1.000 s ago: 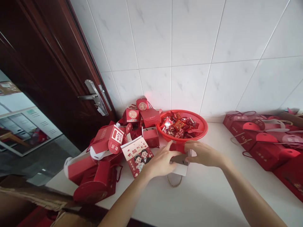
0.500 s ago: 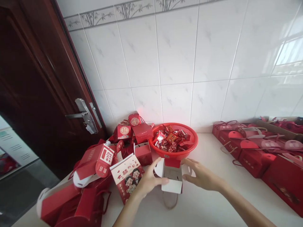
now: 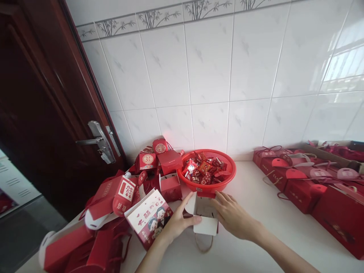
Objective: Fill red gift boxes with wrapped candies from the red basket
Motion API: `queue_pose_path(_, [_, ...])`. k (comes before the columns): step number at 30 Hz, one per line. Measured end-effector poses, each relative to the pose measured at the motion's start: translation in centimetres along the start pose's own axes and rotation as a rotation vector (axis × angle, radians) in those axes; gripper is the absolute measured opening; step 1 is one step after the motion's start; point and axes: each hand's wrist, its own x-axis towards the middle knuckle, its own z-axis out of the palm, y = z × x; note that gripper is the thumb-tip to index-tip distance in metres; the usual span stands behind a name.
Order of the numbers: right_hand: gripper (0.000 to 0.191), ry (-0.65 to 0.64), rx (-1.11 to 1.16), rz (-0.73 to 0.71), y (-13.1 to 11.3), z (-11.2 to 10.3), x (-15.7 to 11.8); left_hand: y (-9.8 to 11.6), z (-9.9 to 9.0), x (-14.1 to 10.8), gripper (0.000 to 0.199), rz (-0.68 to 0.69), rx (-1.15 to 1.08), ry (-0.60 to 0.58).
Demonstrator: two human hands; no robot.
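A small red gift box (image 3: pixel 206 225) with a pale inside stands with its top flaps spread, and a loop of twine lies at its front. My left hand (image 3: pixel 182 220) grips its left side, thumb on the front edge and fingers behind the left flap. My right hand (image 3: pixel 233 216) is closed over the right rear edge, fingertips at the rear flap; it hides the right flap. Just behind stands a red plastic basket (image 3: pixel 199 187) of wrapped candies (image 3: pixel 206 167). Left of my left hand leans a printed card box (image 3: pixel 149 218) with a cartoon couple.
Red boxes (image 3: pixel 106 193) lie heaped on the left of the white table (image 3: pixel 241 250). Rows of closed red gift boxes (image 3: pixel 303 195) stand on the right, beside a cardboard carton (image 3: pixel 331 153). The tiled wall (image 3: pixel 210 125) bounds the back, a brown door (image 3: pixel 57 94) the left.
My right hand has moved left and inward, from beside the right flap to over the box's right rear edge. The rear red flap is now mostly covered. My left hand keeps its hold.
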Motion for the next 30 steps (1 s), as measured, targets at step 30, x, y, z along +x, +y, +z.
queue_pose_path(30, [0.023,0.269,0.746,0.144,4.6,-3.0,3.4,3.9,-2.0,1.0,0.077,0.172,0.366,-0.162])
